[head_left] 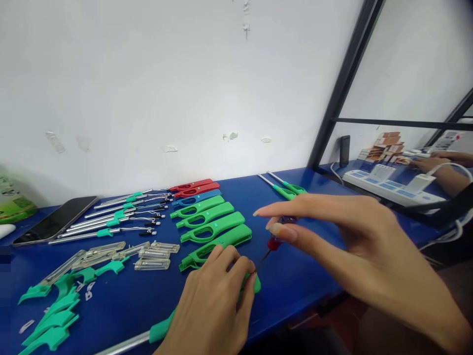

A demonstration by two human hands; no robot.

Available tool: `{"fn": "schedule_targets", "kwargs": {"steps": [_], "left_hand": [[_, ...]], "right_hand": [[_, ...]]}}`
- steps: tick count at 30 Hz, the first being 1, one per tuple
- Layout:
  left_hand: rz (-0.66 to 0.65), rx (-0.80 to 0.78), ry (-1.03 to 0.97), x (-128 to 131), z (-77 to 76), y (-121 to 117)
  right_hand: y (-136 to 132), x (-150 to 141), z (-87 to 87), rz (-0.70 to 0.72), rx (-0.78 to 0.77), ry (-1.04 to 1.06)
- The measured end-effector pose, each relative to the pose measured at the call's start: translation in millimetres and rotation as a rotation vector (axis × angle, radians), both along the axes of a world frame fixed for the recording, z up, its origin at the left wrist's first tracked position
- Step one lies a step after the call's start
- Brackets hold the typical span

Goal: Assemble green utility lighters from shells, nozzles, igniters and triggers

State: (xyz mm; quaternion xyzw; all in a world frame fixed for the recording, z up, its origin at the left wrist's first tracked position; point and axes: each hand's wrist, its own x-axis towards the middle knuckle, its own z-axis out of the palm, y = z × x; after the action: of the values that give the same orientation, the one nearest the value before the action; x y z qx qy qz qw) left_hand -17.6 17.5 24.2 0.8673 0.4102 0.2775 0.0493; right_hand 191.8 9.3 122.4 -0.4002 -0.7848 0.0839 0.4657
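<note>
My left hand (pixel 218 296) is closed over a green gas lighter (pixel 257 285) near the front edge of the blue table; its metal tube (pixel 127 343) points to the lower left and its middle is hidden. Between thumb and index finger, my right hand (pixel 354 251) pinches a small screwdriver (pixel 274 243) with a red and dark handle. The screwdriver's tip slants down to the lighter's handle beside my left fingertips. Just behind lie several green handle shells (pixel 216 234), a blue shell (pixel 197 198) and red shells (pixel 195 188) in a row.
To the left are metal tubes with wires (pixel 99 231), clear fuel tanks (pixel 152 265), green triggers (pixel 55 315) and a phone (pixel 55 219). Two lighters (pixel 284 190) lie at the back. Beyond a black metal frame (pixel 342 84) are a power strip (pixel 395 190) and another person's hands (pixel 432 165).
</note>
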Motion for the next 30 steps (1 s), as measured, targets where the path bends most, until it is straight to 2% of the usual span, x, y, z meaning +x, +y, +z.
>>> {"fn": "schedule_targets", "kwargs": {"steps": [8, 15, 22, 30], "left_hand": [[0.008, 0.013, 0.075, 3.9, -6.3, 2.1], [-0.01, -0.113, 0.029, 3.1, -6.5, 3.6], [0.002, -0.193, 0.079, 4.3, -5.8, 4.5], [0.015, -0.167, 0.091, 5.0, -2.1, 4.4]], "right_hand": [[3.0, 3.3, -1.2, -0.025, -0.045, -0.105], [3.7, -3.3, 2.7, 0.02, -0.145, -0.105], [8.5, -4.8, 0.0, 0.014, -0.156, -0.077], [10.0, -3.4, -2.2, 0.007, -0.15, -0.081]]}}
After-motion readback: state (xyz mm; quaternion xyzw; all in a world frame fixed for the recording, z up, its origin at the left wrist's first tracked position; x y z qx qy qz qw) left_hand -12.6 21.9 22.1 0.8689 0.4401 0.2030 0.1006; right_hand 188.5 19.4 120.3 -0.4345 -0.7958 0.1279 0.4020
